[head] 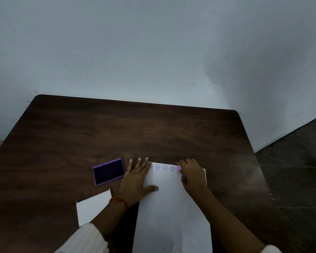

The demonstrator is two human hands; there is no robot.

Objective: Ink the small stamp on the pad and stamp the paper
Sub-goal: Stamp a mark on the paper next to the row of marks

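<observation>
A white sheet of paper (171, 207) lies on the dark wooden table (117, 134) in front of me. Along its far edge runs a row of three round purple stamp marks (165, 167). My right hand (192, 175) is shut on a small pink stamp (179, 168), which presses down on the paper just right of the marks. My left hand (137, 177) lies flat with fingers spread, holding down the paper's left edge. An open purple ink pad (109, 172) with a dark inked face sits just left of my left hand.
A second white sheet (93, 209) lies under my left forearm, near the table's front left. A pale wall rises behind the table's far edge. Dark tiled floor (295, 179) shows past the table's right side.
</observation>
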